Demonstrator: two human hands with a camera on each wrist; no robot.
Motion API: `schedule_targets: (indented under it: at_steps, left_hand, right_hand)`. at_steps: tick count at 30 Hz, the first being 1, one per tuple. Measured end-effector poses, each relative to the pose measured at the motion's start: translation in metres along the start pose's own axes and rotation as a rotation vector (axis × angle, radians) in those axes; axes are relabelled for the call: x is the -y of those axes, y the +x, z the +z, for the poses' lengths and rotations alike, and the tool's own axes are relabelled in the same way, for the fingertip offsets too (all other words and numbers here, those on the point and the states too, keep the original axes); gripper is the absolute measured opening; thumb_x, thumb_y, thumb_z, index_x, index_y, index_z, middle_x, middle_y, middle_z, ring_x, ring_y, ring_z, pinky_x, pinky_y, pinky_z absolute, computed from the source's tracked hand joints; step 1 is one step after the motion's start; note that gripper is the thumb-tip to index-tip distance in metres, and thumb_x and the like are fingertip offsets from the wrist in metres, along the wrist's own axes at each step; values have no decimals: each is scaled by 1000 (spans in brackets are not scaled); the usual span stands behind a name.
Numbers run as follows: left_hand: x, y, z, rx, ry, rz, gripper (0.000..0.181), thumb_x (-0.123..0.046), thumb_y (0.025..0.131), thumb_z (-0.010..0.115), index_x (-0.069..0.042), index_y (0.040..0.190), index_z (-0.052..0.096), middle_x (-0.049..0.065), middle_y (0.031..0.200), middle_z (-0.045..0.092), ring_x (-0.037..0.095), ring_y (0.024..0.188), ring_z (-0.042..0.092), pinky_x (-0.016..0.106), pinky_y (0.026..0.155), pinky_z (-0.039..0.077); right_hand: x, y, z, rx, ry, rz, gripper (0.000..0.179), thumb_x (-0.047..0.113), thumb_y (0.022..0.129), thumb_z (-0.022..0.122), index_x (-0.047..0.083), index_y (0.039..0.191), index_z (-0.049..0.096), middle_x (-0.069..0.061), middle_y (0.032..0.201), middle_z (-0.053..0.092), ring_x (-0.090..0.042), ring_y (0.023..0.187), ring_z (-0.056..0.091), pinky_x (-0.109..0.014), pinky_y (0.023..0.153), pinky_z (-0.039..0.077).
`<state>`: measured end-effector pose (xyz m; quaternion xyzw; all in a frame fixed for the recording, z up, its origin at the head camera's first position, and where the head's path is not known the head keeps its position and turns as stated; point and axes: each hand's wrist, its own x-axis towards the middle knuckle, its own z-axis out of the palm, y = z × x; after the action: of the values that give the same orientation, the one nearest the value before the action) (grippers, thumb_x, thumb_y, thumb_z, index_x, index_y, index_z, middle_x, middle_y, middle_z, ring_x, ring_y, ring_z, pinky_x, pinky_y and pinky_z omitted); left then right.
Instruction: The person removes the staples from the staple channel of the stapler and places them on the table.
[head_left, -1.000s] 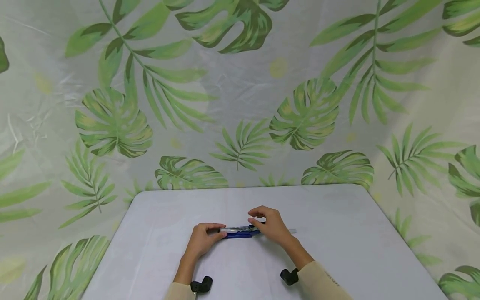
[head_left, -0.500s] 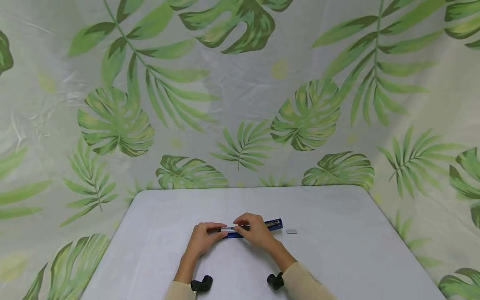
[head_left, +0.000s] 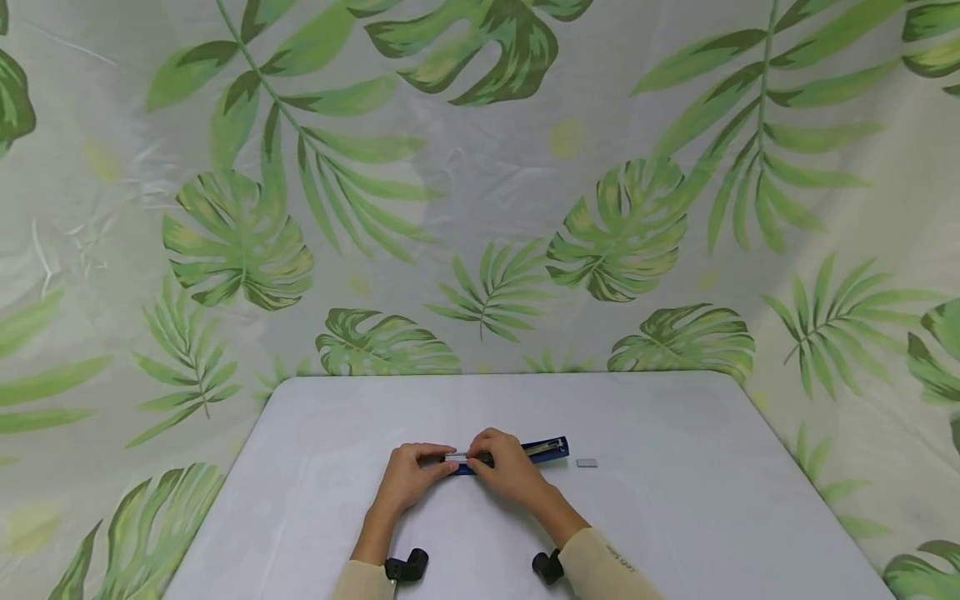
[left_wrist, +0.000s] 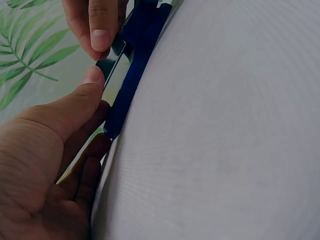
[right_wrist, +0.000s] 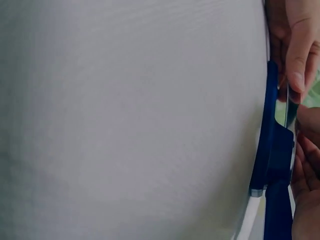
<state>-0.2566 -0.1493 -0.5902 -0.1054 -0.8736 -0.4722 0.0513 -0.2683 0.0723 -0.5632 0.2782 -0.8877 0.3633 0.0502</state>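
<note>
A blue stapler (head_left: 553, 448) lies across the table's middle, its top arm swung back to the right and its metal magazine exposed. My left hand (head_left: 407, 479) holds its left end, thumb and forefinger pinching the magazine. Over the middle of the stapler, my right hand (head_left: 512, 472) has thumb and fingertips pinched at the magazine, close to the left fingertips. In the left wrist view, both thumbs meet near the dark metal strip beside the blue base (left_wrist: 142, 55). Any small piece between the right fingertips is hidden. A short grey staple strip (head_left: 587, 462) lies right of the stapler.
The white-covered table (head_left: 675, 500) has rounded far corners. Behind it hangs a leaf-patterned cloth (head_left: 480, 208). Black wrist cameras (head_left: 407, 566) sit on both forearms.
My right hand moved left from the stapler's hinge area to its magazine, uncovering the swung-back arm and the grey strip. The left hand kept its hold; the last half second shows little movement.
</note>
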Motion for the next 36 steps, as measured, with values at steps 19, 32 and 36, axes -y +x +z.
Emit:
schedule_targets:
  at_steps: [19,32,36]
  left_hand:
    - [-2,-1,0,2,2,1,22,-39,85,84,-32,106,82,-11,108,79,18,115,71,46,103,55]
    - [0,1,-1,-8,2,24,21,-38,85,85,-31,104,83,-11,105,79,18,112,73,45,102,55]
    - [-1,1,-1,-10,-4,26,21,-39,84,85,-31,104,82,-12,103,79,17,110,73,45,102,55]
  right_hand:
    - [2,-1,8,-24,-28,-3,6,16,93,78,11,91,78,1,104,69,-16,98,66,-32,88,58]
    - [5,2,14,-132,55,21,6,18,88,83,14,88,80,4,92,72,-11,91,69,-29,82,59]
    - [6,4,16,-161,63,18,6,16,87,84,14,89,79,3,90,73,-12,87,70,-26,78,59]
